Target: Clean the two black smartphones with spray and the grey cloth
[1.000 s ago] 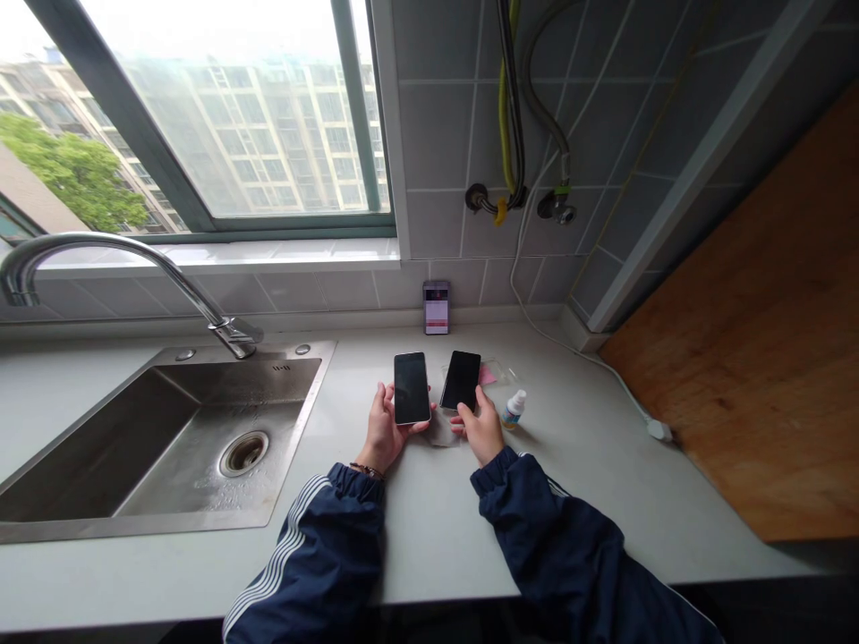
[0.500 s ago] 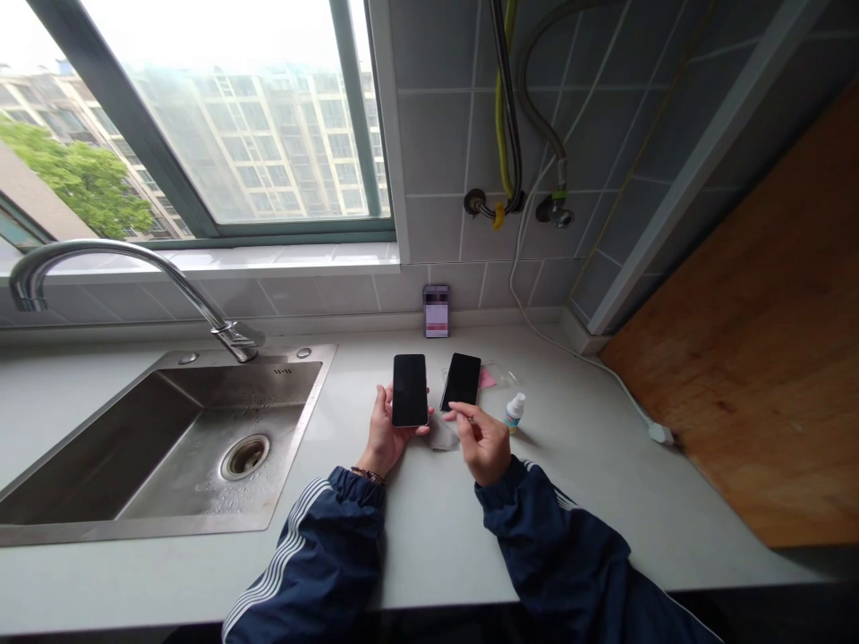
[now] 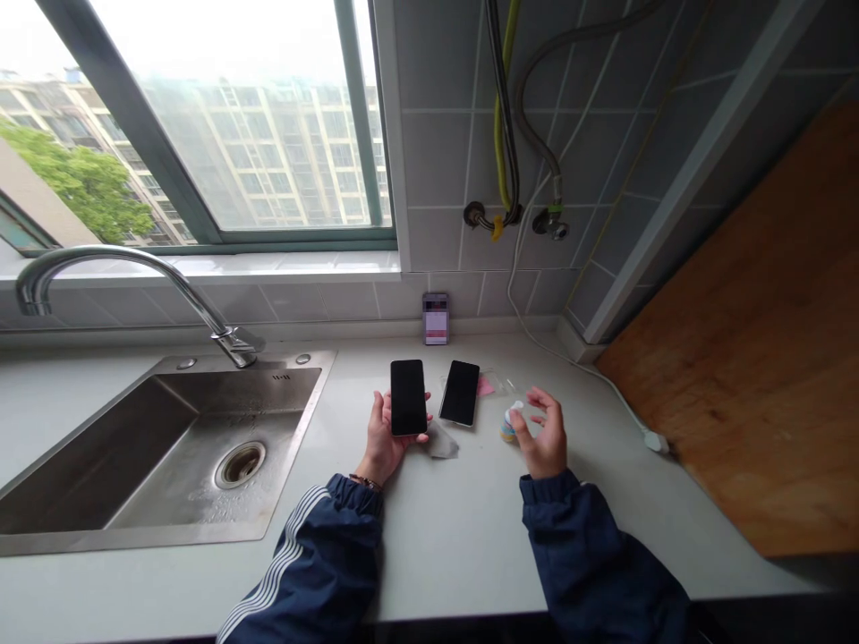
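My left hand (image 3: 384,443) is wrapped round a black smartphone (image 3: 408,398), its dark screen facing up. A second black smartphone (image 3: 460,394) lies on the counter to the right of it. My right hand (image 3: 547,436) has its fingers apart and curved beside a small white spray bottle (image 3: 508,424) that stands upright; the thumb overlaps its top, and I cannot tell whether it touches. A crumpled grey cloth or wipe (image 3: 443,442) lies between the held phone and the second one. Behind the second phone is a clear plastic wrapper (image 3: 500,383) with a pink piece (image 3: 484,385).
Against the wall a third phone (image 3: 436,319) leans upright with its screen lit. On the left are a steel sink (image 3: 265,519) and a curved faucet (image 3: 134,255). A white cable (image 3: 570,356) runs to a plug (image 3: 656,442); a wooden panel (image 3: 744,376) stands at right.
My right hand has moved right from near the second phone to the spray bottle, and its fingers have spread. The left hand still holds its phone. The view has tilted slightly up.
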A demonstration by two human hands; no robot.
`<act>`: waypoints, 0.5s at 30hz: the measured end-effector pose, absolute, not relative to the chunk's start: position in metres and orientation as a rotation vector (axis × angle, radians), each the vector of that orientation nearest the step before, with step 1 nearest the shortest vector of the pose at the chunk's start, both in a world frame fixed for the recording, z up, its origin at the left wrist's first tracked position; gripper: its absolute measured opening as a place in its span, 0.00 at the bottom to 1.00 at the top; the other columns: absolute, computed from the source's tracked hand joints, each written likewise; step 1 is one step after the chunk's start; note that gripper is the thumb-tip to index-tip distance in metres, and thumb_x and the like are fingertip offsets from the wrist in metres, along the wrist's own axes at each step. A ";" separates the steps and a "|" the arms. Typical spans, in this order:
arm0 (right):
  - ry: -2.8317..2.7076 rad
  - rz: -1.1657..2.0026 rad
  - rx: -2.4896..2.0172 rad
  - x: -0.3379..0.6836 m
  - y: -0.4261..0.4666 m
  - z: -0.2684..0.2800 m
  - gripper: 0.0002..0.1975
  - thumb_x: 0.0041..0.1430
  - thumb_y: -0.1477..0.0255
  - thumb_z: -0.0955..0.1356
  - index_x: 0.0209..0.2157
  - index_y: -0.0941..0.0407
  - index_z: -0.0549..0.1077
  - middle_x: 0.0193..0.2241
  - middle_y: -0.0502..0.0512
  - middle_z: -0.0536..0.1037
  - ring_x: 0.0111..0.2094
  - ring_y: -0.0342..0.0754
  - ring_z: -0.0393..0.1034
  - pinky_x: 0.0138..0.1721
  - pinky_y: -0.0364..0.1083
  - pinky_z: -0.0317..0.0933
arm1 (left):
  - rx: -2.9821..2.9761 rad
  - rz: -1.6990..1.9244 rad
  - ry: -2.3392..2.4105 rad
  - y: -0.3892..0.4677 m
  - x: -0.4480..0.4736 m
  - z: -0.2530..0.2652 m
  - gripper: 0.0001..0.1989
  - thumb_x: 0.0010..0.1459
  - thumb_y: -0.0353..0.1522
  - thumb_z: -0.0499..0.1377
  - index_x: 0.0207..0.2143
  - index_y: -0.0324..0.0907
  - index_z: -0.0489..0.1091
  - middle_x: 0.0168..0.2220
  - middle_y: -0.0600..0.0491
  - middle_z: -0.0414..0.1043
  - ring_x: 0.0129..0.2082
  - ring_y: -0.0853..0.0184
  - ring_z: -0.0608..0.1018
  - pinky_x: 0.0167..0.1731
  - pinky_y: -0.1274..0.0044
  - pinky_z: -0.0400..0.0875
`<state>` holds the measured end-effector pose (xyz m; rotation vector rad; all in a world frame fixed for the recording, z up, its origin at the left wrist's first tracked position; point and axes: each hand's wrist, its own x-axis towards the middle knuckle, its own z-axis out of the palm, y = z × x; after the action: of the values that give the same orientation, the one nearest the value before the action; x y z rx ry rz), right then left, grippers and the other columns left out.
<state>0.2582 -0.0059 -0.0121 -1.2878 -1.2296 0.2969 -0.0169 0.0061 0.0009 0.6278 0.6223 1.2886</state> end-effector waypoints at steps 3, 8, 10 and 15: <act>-1.219 0.577 -1.370 0.257 0.004 -0.025 0.36 0.46 0.53 0.76 0.54 0.54 0.70 0.49 0.62 0.77 0.48 0.58 0.72 0.45 0.55 0.68 | 0.624 1.289 0.610 0.005 -0.017 0.002 0.37 0.66 0.55 0.48 0.68 0.43 0.55 0.56 0.34 0.73 0.38 0.51 0.83 0.24 0.65 0.79; -1.166 0.785 -1.330 0.256 0.010 -0.028 0.24 0.49 0.52 0.75 0.41 0.54 0.73 0.29 0.54 0.79 0.32 0.52 0.74 0.37 0.50 0.68 | 0.616 1.326 0.616 0.003 -0.017 0.002 0.38 0.66 0.55 0.47 0.68 0.41 0.55 0.55 0.34 0.73 0.38 0.51 0.82 0.25 0.65 0.80; -1.135 0.894 -1.251 0.253 0.010 -0.024 0.23 0.51 0.51 0.74 0.39 0.53 0.70 0.23 0.48 0.75 0.25 0.48 0.71 0.32 0.47 0.67 | 0.614 1.336 0.625 0.003 -0.017 0.002 0.38 0.66 0.56 0.46 0.68 0.40 0.56 0.55 0.34 0.73 0.38 0.52 0.82 0.25 0.65 0.80; -1.089 1.321 -0.972 0.237 0.015 -0.003 0.23 0.56 0.46 0.69 0.33 0.52 0.66 0.15 0.42 0.66 0.14 0.42 0.58 0.18 0.43 0.59 | 0.608 1.329 0.630 0.003 -0.017 0.003 0.39 0.65 0.56 0.45 0.67 0.38 0.58 0.56 0.33 0.72 0.38 0.53 0.82 0.26 0.65 0.79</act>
<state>0.2370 0.0154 -0.0032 -0.9718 -1.0894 1.3205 -0.0172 0.0026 0.0027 0.6078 0.6304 1.3286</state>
